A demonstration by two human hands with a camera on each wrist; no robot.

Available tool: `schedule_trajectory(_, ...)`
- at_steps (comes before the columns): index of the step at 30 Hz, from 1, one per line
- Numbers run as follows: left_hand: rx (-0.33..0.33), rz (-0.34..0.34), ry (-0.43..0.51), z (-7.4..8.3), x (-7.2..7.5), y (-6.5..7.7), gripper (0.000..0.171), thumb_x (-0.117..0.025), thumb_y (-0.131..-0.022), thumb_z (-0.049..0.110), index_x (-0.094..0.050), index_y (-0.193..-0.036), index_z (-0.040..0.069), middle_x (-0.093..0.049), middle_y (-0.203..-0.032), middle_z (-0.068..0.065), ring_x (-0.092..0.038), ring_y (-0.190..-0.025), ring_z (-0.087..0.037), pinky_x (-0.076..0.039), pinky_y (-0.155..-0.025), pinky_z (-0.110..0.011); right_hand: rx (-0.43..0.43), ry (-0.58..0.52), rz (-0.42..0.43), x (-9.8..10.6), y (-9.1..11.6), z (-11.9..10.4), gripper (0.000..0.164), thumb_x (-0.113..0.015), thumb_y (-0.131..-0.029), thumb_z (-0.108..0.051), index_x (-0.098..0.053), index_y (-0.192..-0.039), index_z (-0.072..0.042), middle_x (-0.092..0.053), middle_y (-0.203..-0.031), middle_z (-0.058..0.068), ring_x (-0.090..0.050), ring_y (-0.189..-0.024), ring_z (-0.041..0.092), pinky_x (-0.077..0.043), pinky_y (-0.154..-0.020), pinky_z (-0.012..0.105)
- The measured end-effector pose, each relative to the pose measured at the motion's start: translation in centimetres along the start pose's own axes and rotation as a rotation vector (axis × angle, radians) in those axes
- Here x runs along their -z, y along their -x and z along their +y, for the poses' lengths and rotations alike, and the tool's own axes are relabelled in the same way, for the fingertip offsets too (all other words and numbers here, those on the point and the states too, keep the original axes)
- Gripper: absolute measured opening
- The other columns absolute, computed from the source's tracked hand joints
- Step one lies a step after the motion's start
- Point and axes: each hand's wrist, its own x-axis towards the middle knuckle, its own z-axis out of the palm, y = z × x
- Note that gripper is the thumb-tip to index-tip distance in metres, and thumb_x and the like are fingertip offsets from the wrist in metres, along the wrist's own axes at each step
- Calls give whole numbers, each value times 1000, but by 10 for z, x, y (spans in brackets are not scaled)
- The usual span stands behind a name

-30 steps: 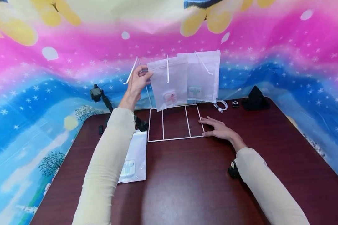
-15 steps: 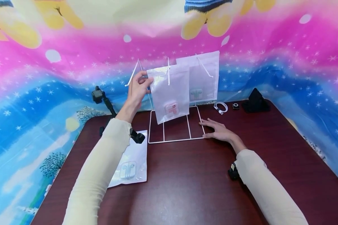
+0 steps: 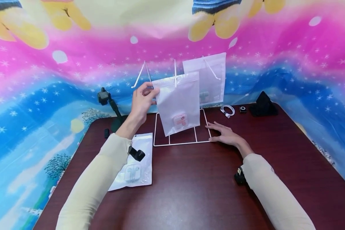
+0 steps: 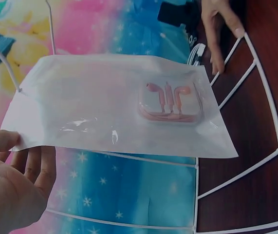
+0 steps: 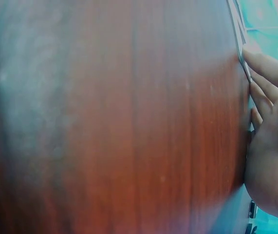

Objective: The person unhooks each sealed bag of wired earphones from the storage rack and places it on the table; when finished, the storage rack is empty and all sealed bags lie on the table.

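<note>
My left hand (image 3: 142, 100) pinches the upper left corner of a white zip pouch (image 3: 178, 102) between thumb and fingers. Pink earphones in a clear case (image 4: 170, 102) show through the pouch. The middle prong (image 3: 175, 72) of a white wire display rack (image 3: 178, 143) overlaps the pouch's top edge; I cannot tell whether it still passes through the pouch. Another pouch (image 3: 212, 72), with pale green earphones, hangs on the right prong behind. My right hand (image 3: 225, 134) rests at the right side of the rack's base, fingers extended, thumb at the near corner.
A pouch with pale earphones (image 3: 145, 153) lies on the table left of the rack. A black stand (image 3: 113, 107) rises at back left. Back right hold a coiled white cable (image 3: 228, 110), a small clip device (image 3: 242, 109) and a black pyramid-shaped object (image 3: 263, 103).
My left hand has drawn the pouch with pink earphones downward and toward me, along the middle prong toward its tip. The right hand stays at the rack's base.
</note>
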Motion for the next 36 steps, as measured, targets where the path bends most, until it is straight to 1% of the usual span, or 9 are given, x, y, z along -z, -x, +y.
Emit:
schedule_trajectory(6, 17, -7, 34, 2, 3, 21, 20, -73, -99, 21, -71, -117, 12, -74, -105, -9, -71, -90, -21, -62, -77, -32, -10, -2, 6, 0, 0, 0, 71, -71, -97, -34, -43, -160, -18, -18, -172, 15, -6, -159, 38, -5, -120, 71)
schedule_trajectory(12, -23, -24, 3, 6, 6, 36, 22, -73, -100, 23, -70, -118, 10, -73, -108, -10, -70, -92, -22, -62, -78, -33, -17, -9, 4, -1, 1, 2, 71, -71, -97, -32, -43, -160, -18, -16, -172, 17, -5, -159, 39, -3, -120, 71)
schedule_trajectory(17, -27, -16, 0, 13, 9, 48, 25, -73, -99, 23, -70, -121, 11, -73, -112, -9, -70, -93, -23, -63, -81, -37, -5, -2, 3, -1, -1, 2, 71, -71, -97, -32, -43, -160, -17, -17, -172, 17, -5, -159, 39, -3, -120, 70)
schedule_trajectory(23, -49, -24, 18, 22, 9, 55, 27, -73, -99, 21, -70, -123, 9, -73, -114, -9, -71, -94, -23, -63, -79, -37, 2, -8, 14, -1, -1, 1, 71, -73, -96, -32, -45, -159, -15, -22, -172, 12, -7, -159, 37, -8, -120, 70)
schedule_trajectory(29, -50, -29, 20, 28, 10, 58, 28, -74, -99, 22, -70, -123, 9, -73, -114, -7, -70, -95, -23, -63, -77, -35, 3, -12, 20, 0, 1, 0, 70, -72, -96, -32, -45, -159, -15, -23, -172, 12, -7, -160, 36, -6, -120, 70)
schedule_trajectory(32, -48, -36, 19, 28, 15, 62, 29, -74, -99, 24, -69, -124, 9, -72, -114, -7, -70, -95, -23, -63, -77, -34, 5, -8, 24, -1, 2, -1, 70, -72, -96, -32, -45, -158, -14, -24, -171, 14, -7, -159, 38, -5, -120, 71)
schedule_trajectory(36, -47, -31, 13, 25, 26, 69, 29, -73, -99, 23, -69, -124, 9, -72, -111, -5, -70, -93, -22, -63, -77, -33, 7, -2, 24, -1, 1, -1, 71, -72, -96, -34, -45, -158, -15, -23, -171, 15, -7, -159, 39, -5, -119, 72)
